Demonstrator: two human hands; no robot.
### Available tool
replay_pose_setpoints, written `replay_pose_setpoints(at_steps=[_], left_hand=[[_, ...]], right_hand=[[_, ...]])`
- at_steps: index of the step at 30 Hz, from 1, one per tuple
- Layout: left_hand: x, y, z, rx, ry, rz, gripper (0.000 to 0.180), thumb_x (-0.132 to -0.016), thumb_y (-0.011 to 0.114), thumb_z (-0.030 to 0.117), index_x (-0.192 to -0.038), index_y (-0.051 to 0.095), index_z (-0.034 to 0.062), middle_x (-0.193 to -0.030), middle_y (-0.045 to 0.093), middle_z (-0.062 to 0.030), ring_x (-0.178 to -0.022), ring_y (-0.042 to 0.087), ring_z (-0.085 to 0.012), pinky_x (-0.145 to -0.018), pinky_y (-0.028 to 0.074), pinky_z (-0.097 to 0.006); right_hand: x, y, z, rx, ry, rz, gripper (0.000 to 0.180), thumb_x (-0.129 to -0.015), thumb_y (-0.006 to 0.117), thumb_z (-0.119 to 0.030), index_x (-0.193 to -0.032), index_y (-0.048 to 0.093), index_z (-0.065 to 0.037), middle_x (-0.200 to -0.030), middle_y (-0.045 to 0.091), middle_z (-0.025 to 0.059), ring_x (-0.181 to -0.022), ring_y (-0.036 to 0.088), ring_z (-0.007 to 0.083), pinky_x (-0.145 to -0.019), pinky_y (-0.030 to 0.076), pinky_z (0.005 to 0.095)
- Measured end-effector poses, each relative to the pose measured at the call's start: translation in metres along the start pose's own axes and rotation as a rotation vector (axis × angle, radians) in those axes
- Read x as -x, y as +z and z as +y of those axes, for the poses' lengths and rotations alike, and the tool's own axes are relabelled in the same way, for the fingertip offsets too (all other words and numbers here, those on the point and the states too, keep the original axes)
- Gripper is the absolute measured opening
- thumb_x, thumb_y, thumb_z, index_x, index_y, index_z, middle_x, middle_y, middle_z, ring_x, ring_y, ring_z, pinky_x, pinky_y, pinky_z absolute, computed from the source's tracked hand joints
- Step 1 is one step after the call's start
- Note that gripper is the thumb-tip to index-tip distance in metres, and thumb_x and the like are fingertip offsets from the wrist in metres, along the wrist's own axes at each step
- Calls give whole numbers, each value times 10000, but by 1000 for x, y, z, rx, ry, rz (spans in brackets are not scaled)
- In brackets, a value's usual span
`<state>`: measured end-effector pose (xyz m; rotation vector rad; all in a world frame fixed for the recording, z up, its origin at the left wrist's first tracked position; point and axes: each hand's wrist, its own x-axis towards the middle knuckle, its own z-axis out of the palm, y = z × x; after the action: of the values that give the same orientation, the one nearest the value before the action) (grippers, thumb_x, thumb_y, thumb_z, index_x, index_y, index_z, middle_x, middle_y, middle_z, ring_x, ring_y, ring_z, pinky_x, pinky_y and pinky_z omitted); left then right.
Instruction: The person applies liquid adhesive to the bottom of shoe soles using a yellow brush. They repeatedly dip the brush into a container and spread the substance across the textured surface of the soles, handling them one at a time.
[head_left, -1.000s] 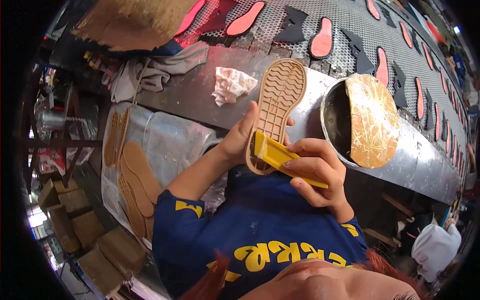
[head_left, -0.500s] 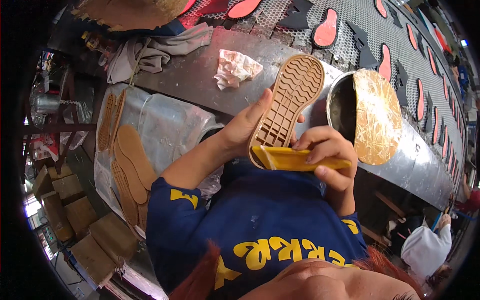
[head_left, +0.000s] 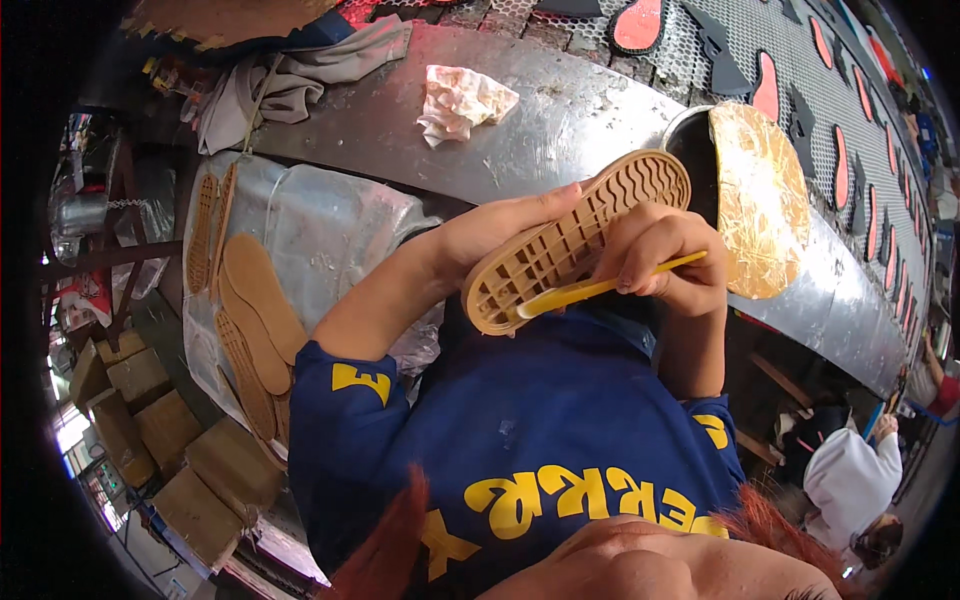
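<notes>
A tan rubber shoe sole (head_left: 548, 258), its grid and wavy tread facing up, lies tilted before my chest. My left hand (head_left: 505, 232) is closed round its far side, thumb along the edge and the other fingers hidden beneath. In my right hand (head_left: 668, 252) is a yellow flat brush (head_left: 580, 293), pinched by the handle and seen nearly edge-on. Its whitish tip meets the sole's near edge at the heel end; whether it presses on the rim or just beside it I cannot tell.
A round pot (head_left: 688, 145), half covered by a shiny tan board (head_left: 762, 205), stands right on the metal table (head_left: 560, 110). A crumpled stained cloth (head_left: 462, 103) lies beyond the sole. More soles (head_left: 262, 300) rest on plastic at left. Pink insoles (head_left: 766, 88) lie on a mesh conveyor.
The sole has tilted clockwise, its toe end swinging right and nearer. My right hand has turned the brush from flat to edge-on, its tip still near the heel end.
</notes>
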<state>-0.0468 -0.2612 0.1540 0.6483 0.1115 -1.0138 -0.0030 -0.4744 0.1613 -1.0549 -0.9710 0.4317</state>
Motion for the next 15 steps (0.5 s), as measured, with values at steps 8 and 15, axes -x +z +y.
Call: replay_pose_setpoints(at_steps=[8, 15], left_hand=[[2, -1, 12, -123, 236, -161, 567, -982, 458, 383, -1427, 300, 68, -1191, 560, -162, -922, 655, -264, -775, 558, -392], [-17, -14, 4, -308, 841, 3, 1001, -726, 758, 23, -1474, 100, 122, -1213, 484, -136, -1225, 481, -358, -1038, 406, -492]], right_hand=[[36, -27, -8, 14, -464, 522, 69, -933, 562, -111, -950, 523, -57, -900, 562, 159, -600, 507, 170, -550, 453, 279], [73, -12, 1, 1434, -19, 820, 157, -768, 648, 27, -903, 664, -51, -767, 590, 78, -690, 536, 221, -603, 415, 322]])
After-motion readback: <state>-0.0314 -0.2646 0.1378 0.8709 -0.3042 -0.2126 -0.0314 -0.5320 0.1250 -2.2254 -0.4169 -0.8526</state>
